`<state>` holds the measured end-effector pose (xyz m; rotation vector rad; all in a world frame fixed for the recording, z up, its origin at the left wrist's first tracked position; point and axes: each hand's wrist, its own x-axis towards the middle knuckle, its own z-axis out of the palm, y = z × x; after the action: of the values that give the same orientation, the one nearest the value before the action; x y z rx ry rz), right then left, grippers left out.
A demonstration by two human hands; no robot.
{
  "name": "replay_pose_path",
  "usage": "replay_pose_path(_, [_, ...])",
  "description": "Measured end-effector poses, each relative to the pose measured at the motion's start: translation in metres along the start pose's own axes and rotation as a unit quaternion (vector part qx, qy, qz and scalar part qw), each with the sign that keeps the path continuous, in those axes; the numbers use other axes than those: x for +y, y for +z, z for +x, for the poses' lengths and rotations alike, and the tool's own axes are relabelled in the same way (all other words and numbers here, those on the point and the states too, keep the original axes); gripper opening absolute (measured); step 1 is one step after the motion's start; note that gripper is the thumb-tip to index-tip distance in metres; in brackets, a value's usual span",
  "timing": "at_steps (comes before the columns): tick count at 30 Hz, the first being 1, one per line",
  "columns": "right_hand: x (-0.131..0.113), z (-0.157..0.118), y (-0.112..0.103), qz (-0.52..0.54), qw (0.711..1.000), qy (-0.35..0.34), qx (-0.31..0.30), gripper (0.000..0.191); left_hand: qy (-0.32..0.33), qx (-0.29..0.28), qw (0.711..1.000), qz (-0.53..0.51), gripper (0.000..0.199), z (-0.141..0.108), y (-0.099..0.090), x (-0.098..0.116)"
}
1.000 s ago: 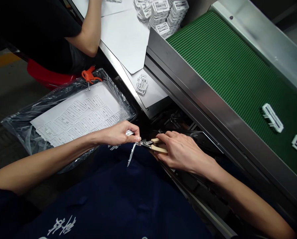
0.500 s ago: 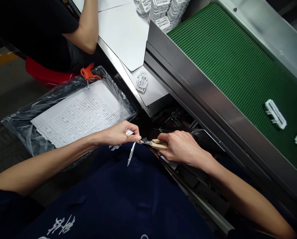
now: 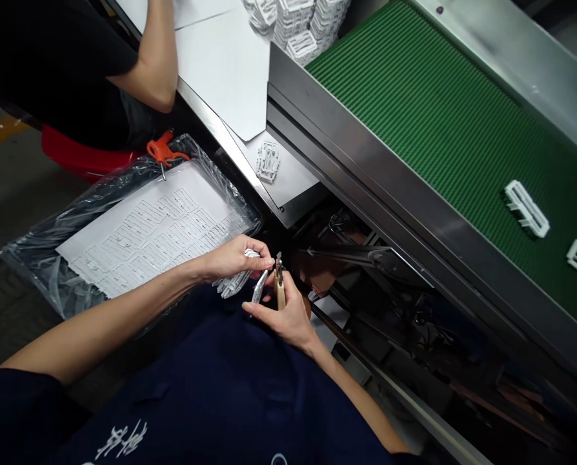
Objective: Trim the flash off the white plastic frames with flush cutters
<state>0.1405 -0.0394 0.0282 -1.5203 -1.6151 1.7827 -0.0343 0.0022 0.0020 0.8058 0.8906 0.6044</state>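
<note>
My left hand is closed on several white plastic frame parts, bunched below its palm. Between the two hands stands another white plastic part, tilted, near the left fingertips and reached by the right thumb. My right hand is closed around a pair of nippers with tan handles, whose metal jaws point up and away from me. The right-hand fingers behind the tool are partly hidden.
A bagged tray with a sheet of flat white parts lies left, an orange air gun at its corner. One white part sits on the table. The green conveyor carries two white parts. A co-worker's arm is upper left.
My right hand has moved left and turned, so the nippers now point upward instead of toward the left hand. Its thumb now reaches the white part. The view has shifted slightly.
</note>
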Motion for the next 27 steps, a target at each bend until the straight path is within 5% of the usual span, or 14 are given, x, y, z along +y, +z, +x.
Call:
replay_pose_path(7, [-0.003,-0.004,-0.013,-0.068,0.988,0.057,0.123,0.042,-0.053,0.015,0.998,0.002,0.050,0.023,-0.001,-0.022])
replay_pose_path(12, [-0.006,-0.003,-0.008,-0.082,0.979,0.088,0.167,0.046,-0.033,-0.065,0.990,-0.121,0.045,0.014,0.000,-0.024])
replay_pose_path(21, [-0.018,-0.007,-0.028,-0.127,0.984,-0.017,0.121,0.034,0.003,-0.078,0.928,-0.364,0.040,0.006,0.000,-0.027])
replay_pose_path(27, [-0.016,-0.007,-0.066,-0.329,0.934,-0.095,0.103,0.033,-0.047,-0.077,0.918,-0.387,0.046,-0.001,-0.005,-0.025])
